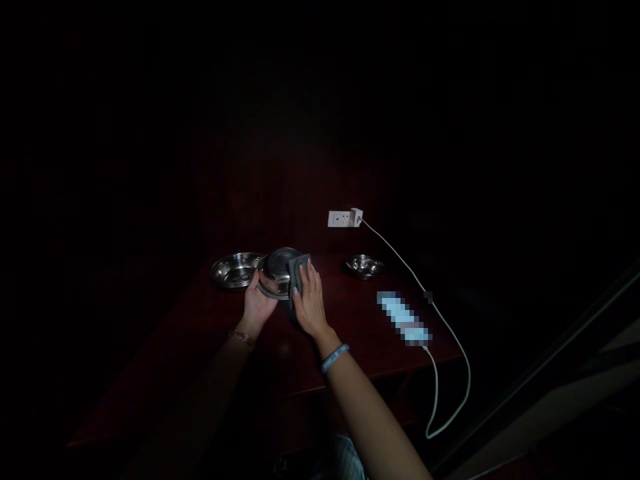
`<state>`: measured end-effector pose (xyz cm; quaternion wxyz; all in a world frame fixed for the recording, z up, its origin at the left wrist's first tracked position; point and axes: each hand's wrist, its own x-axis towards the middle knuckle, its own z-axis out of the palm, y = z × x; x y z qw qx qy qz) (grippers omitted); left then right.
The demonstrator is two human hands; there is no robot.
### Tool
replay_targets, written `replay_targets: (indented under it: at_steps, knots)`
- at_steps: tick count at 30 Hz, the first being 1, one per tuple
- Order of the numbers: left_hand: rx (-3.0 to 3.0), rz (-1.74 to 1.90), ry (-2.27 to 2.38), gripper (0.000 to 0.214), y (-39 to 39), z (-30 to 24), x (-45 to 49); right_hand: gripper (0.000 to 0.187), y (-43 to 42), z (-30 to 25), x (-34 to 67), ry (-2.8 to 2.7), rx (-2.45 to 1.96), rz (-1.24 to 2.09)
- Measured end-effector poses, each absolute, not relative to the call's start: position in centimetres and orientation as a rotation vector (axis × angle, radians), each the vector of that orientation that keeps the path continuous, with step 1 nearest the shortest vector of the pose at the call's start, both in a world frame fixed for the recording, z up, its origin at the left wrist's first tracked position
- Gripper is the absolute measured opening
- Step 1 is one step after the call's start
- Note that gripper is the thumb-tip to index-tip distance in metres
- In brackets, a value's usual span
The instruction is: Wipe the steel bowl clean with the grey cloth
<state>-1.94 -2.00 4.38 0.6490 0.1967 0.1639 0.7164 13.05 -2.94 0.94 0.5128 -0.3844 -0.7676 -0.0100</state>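
A shiny metal bowl (274,272) is held up over the dark red table, its underside turned toward me. My left hand (259,305) grips it by the lower left rim, thumb on the outside. Pressed against its right side is a grey cloth (296,272), held under the fingers of my right hand (311,299). Behind the bowl to the left, a wider metal dish (234,272) sits on the table, partly covered by the held bowl. A smaller metal bowl (365,267) rests to the right of my right hand.
A lit, blurred phone (404,319) lies on the table (300,360) at the right. Its white cable (466,373) loops past the table edge and up to a charger (356,216) in a wall socket (339,219). The surroundings are very dark.
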Motion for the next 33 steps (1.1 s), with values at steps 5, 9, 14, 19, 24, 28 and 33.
replay_targets:
  at_steps: [5,9,14,19,24,28,33]
  knots:
    - [0.229,1.619,0.281,0.034,-1.8,4.6,-1.7,0.058,-4.0,1.8,12.8,-2.041,-0.949,-0.147]
    - [0.142,1.605,0.329,0.032,-1.7,4.6,-1.6,0.055,-4.6,2.4,12.4,-2.21,-0.899,-0.273]
    - [0.135,1.586,0.404,0.035,-1.6,4.5,-1.5,0.053,-4.7,2.6,12.2,-2.273,-0.847,-0.366]
    - [0.119,1.611,0.387,0.034,-2.0,5.0,-1.3,0.051,-4.8,2.9,12.4,-2.217,-0.863,-0.367]
    - [0.153,1.576,0.393,0.026,-2.3,5.3,-0.9,0.051,-5.2,3.2,12.5,-2.114,-0.919,-0.33]
    - [0.203,1.53,0.4,0.024,-2.4,5.4,-0.7,0.051,-5.2,3.2,12.7,-2.043,-0.948,-0.294]
    - [0.26,1.511,0.388,0.023,-2.8,5.8,-0.4,0.053,-4.3,2.5,13.2,-1.842,-1.075,-0.222]
